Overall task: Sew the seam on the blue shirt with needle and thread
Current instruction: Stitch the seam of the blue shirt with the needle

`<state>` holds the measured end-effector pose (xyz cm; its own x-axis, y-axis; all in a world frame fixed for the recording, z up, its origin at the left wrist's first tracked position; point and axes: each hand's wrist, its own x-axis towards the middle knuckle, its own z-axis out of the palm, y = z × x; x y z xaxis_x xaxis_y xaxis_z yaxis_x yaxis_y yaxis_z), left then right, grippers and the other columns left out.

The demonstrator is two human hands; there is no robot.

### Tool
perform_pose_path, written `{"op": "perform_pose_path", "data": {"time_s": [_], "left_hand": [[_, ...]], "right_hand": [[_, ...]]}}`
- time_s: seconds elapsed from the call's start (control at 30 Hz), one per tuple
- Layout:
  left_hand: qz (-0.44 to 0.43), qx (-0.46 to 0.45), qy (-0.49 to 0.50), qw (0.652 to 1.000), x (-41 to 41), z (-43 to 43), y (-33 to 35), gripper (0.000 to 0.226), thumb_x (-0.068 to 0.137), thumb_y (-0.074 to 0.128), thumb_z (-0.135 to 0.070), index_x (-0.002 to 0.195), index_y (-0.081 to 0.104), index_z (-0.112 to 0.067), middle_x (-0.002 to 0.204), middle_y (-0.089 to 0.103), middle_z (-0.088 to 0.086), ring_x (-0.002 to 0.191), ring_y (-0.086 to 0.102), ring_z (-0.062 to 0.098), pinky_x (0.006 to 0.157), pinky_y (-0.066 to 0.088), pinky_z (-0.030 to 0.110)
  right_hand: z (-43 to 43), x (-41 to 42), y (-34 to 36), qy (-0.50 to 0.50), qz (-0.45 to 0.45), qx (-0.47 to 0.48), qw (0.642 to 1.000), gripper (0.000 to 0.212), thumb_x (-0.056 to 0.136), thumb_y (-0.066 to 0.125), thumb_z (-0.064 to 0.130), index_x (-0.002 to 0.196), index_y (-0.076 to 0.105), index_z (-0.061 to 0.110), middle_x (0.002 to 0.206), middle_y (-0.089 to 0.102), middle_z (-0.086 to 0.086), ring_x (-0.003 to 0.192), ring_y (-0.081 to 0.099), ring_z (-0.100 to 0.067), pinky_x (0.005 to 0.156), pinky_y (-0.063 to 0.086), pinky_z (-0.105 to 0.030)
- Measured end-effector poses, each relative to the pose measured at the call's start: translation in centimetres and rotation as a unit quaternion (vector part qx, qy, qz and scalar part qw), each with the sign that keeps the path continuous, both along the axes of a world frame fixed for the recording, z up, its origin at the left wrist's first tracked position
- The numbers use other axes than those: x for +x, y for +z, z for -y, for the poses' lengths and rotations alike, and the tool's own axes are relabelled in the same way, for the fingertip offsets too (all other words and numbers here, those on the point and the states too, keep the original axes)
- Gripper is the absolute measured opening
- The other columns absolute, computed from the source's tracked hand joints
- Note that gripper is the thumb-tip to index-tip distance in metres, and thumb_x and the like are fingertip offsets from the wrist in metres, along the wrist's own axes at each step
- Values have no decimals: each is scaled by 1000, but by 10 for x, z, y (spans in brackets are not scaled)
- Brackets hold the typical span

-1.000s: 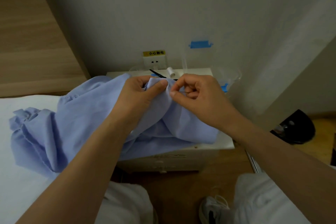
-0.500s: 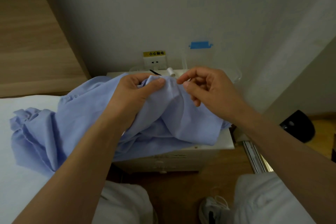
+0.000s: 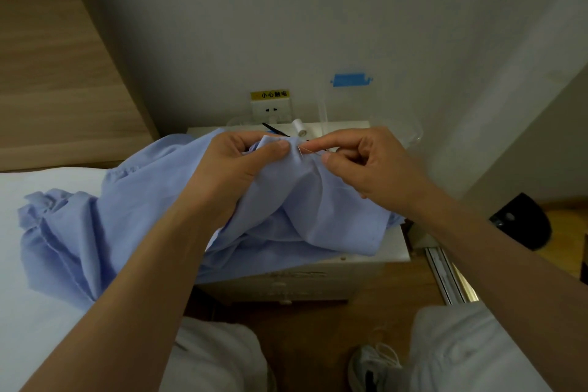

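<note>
**Needle at the fold, both hands on the cloth**

Hands: The left hand grips a raised fold of the blue shirt. Its thumb lies on the near side and its fingers are curled behind. The right hand is just beside it. Forefinger and thumb pinch the needle, and the other fingers are curled toward the palm. The needle's far end meets the cloth at the fold, right next to the left thumb tip. The thread on the needle is too fine to trace.

Shirt: It is bunched under both hands and draped over the top and front edge of the white nightstand. The rest spills left onto the white bed sheet.

Nightstand top, behind the hands:
- A spool of white thread.
- A thin black tool just left of the spool; its kind cannot be told.
- A clear plastic container at the right rear.

Wall: A socket sits under a yellow label, with a strip of blue tape to its right.

Lower edge: Knees in white trousers and one white shoe on the wood floor.
</note>
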<state>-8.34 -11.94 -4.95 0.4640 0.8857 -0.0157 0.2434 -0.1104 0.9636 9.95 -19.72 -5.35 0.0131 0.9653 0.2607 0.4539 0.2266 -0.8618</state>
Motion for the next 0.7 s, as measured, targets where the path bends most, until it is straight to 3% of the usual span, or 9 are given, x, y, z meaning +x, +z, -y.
{"op": "perform_pose_path", "data": {"time_s": [0.2, 0.3, 0.33, 0.5, 0.7], "left_hand": [[23, -27, -28, 999, -1, 1, 0, 13, 91, 60, -21, 87, 67, -11, 71, 67, -4, 66, 64, 3, 63, 54, 16], [6, -9, -18, 1000, -1, 1, -1, 23, 91, 62, -22, 93, 68, 0, 75, 67, 17, 68, 63, 10, 61, 52, 17], [-6, 8, -13, 1000, -1, 1, -1, 22, 91, 62, -22, 97, 70, -2, 80, 69, 16, 70, 64, 12, 61, 52, 17], [-58, 112, -31, 992, -1, 6, 2, 13, 91, 63, -20, 93, 75, -23, 82, 73, -12, 81, 66, 2, 67, 52, 14], [-82, 138, -40, 986, -1, 2, 2, 11, 90, 64, -22, 93, 74, -23, 85, 72, -12, 82, 66, 2, 67, 52, 13]], "right_hand": [[0, 1, 0, 6, 5, -4, 1000, 29, 94, 54, 1, 109, 72, 17, 41, 33, 8, 39, 31, -6, 47, 35, -14], [1, 3, 0, 8, 12, -13, 1000, 28, 93, 53, 0, 108, 73, 14, 41, 32, 7, 40, 28, -6, 47, 33, -13], [1, 4, 0, 7, 15, -21, 1000, 29, 93, 53, -1, 109, 72, 14, 41, 32, 8, 39, 28, -7, 47, 33, -12], [-2, 7, 2, 49, 20, -128, 990, 50, 92, 47, 1, 136, 51, 24, 38, 39, 7, 34, 33, -6, 40, 36, -20], [-3, 6, -1, 60, -19, -142, 988, 17, 97, 49, 5, 98, 62, 15, 37, 39, 6, 33, 31, -8, 39, 34, -25]]}}
